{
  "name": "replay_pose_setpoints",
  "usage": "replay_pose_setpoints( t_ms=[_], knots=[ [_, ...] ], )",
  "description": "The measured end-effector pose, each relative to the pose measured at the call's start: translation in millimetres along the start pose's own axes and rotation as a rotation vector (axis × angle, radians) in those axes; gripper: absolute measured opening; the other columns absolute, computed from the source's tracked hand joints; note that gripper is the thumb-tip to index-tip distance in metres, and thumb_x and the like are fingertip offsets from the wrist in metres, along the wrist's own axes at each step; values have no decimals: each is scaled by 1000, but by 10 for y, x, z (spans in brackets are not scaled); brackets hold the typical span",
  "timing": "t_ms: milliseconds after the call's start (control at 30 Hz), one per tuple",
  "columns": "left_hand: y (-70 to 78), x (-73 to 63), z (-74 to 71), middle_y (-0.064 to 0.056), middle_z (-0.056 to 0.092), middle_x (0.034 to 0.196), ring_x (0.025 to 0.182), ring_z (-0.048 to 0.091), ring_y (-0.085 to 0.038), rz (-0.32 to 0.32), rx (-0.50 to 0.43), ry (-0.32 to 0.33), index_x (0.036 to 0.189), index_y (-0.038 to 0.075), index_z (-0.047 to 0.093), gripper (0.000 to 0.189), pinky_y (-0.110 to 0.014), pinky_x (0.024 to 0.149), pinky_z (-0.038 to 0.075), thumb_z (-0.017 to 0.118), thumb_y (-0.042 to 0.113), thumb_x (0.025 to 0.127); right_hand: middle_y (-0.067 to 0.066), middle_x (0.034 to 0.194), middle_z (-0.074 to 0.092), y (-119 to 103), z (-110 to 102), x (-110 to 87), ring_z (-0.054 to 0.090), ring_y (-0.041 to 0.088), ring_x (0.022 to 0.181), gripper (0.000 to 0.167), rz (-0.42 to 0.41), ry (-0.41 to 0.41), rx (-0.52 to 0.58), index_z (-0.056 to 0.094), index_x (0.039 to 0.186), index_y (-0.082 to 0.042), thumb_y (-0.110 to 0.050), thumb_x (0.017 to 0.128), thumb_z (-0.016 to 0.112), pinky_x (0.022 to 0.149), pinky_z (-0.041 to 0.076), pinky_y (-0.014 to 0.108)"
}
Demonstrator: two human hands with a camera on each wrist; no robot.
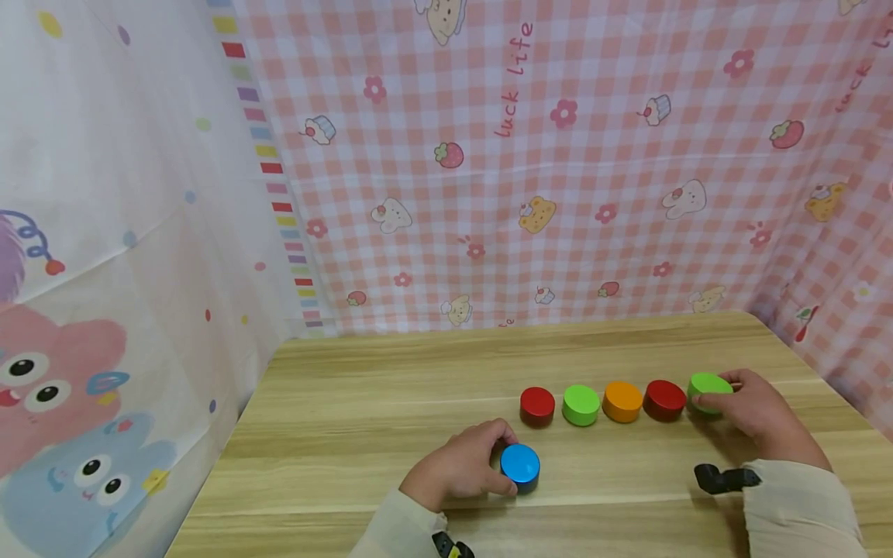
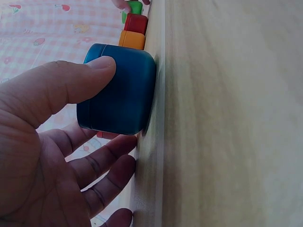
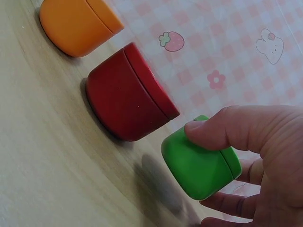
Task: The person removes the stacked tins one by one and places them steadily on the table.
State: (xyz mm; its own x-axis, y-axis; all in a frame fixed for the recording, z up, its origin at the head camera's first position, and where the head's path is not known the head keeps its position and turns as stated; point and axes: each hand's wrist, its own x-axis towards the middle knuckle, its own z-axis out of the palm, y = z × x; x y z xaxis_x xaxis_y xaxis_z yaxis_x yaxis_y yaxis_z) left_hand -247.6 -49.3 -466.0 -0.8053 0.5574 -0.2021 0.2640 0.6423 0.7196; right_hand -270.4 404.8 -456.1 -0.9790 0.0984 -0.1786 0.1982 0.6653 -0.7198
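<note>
My left hand [image 1: 463, 467] pinches a blue round lidded tin [image 1: 520, 467] near the front middle of the table. In the left wrist view the thumb presses the side of that tin [image 2: 125, 94], its base right at the tabletop. At the right end of a row, my right hand [image 1: 760, 411] grips a light green tin [image 1: 708, 387] between thumb and fingers. The right wrist view shows this green tin [image 3: 199, 165] tilted, with a shadow on the wood below it. Just left of it stands a red tin [image 1: 664, 401].
Further left along the row are an orange tin [image 1: 622, 403], another green tin [image 1: 581, 406] and another red tin [image 1: 537, 408]. The wooden table [image 1: 363, 403] ends at a pink checked cloth [image 1: 488, 194] behind and a white printed cloth [image 1: 174, 256] at left.
</note>
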Motion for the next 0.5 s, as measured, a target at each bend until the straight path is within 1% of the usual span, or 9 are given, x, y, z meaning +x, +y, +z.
replay_pose_setpoints(
  t_ms=[233,367,500],
  knots=[
    [-4,3,1,10,63,121,117,54,-16,-7,1,1,115,25,61,48,-45,107,44,92,21,79,40,127,48,-2,14,-3,53,44,109,73,26,-18,-16,38,135,19,-31,97,75,78,46,34],
    [1,2,-1,10,64,121,116,55,-16,-9,-4,0,115,25,61,48,-45,106,44,92,20,79,41,129,46,3,25,0,51,47,110,76,53,-31,-16,37,136,18,-32,95,77,80,45,37],
    [5,2,-6,10,64,120,115,55,-16,-15,-18,-3,114,24,61,47,-45,106,45,92,19,79,43,131,43,21,45,14,49,50,112,77,60,-27,-25,36,136,18,-31,94,78,82,44,39]
  ],
)
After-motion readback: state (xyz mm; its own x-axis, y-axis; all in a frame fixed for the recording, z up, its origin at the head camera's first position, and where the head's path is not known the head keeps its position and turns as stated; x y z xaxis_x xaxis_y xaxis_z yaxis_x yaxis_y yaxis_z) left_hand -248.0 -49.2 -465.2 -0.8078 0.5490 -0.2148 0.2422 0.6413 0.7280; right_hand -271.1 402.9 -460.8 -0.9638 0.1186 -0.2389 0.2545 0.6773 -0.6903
